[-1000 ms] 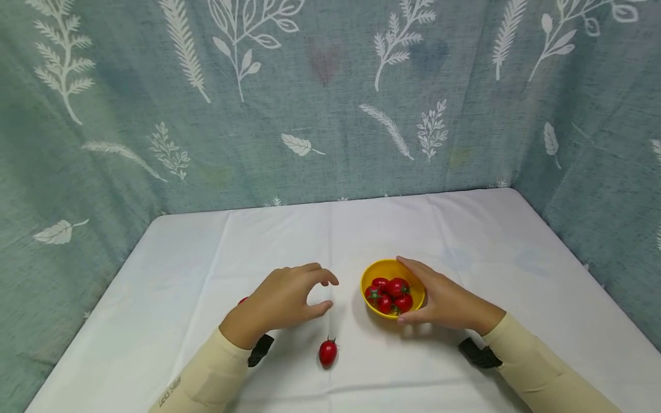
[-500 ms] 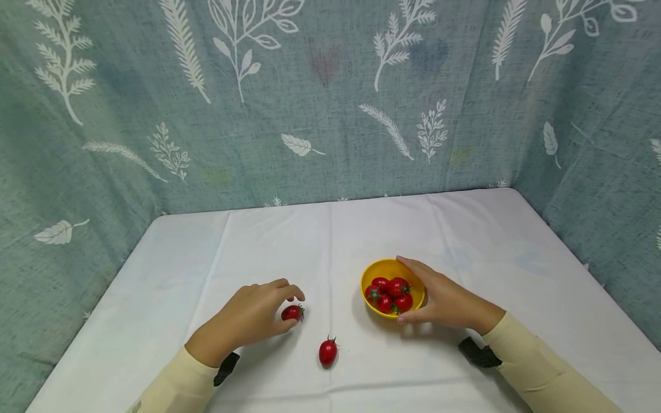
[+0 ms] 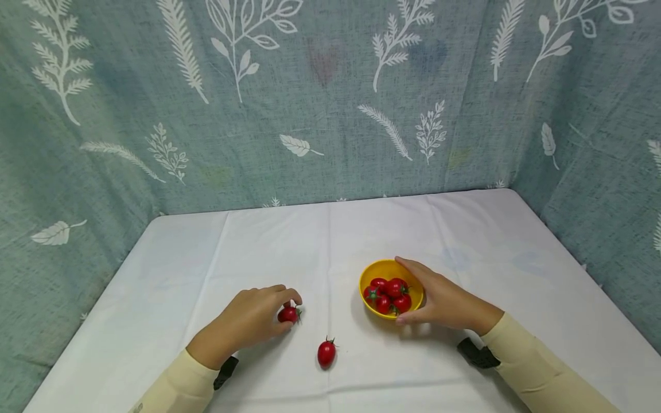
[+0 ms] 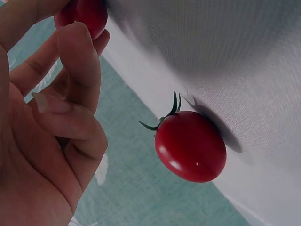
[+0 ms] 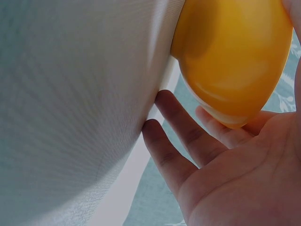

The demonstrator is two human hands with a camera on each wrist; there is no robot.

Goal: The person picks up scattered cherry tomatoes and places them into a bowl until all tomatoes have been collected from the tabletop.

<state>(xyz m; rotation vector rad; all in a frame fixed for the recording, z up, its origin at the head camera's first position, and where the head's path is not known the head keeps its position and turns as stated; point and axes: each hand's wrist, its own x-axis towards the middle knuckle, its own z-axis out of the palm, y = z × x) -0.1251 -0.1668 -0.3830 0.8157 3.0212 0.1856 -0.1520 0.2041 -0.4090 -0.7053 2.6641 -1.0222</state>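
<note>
My left hand (image 3: 250, 318) is low over the table at centre-left, thumb and fingers pinching a red cherry tomato (image 3: 288, 314) that lies on the cloth. The left wrist view shows this cherry tomato (image 4: 91, 16) partly hidden behind the fingers. A second cherry tomato (image 3: 326, 354) with a green stem rests nearer the front, to the right of that hand. On the right, my right hand (image 3: 446, 298) holds a yellow bowl (image 3: 379, 268) by its side, thumb in front and fingers behind. Several cherry tomatoes (image 3: 396, 287) sit inside it.
A white cloth (image 3: 248, 246) with creases covers the table. Green-blue curtains (image 3: 320, 115) printed with white leaves stand along the back and both sides.
My left hand has moved left from beside the bowl to the farther cherry tomato, and its fingers have closed in on it. The right hand and the bowl have stayed put.
</note>
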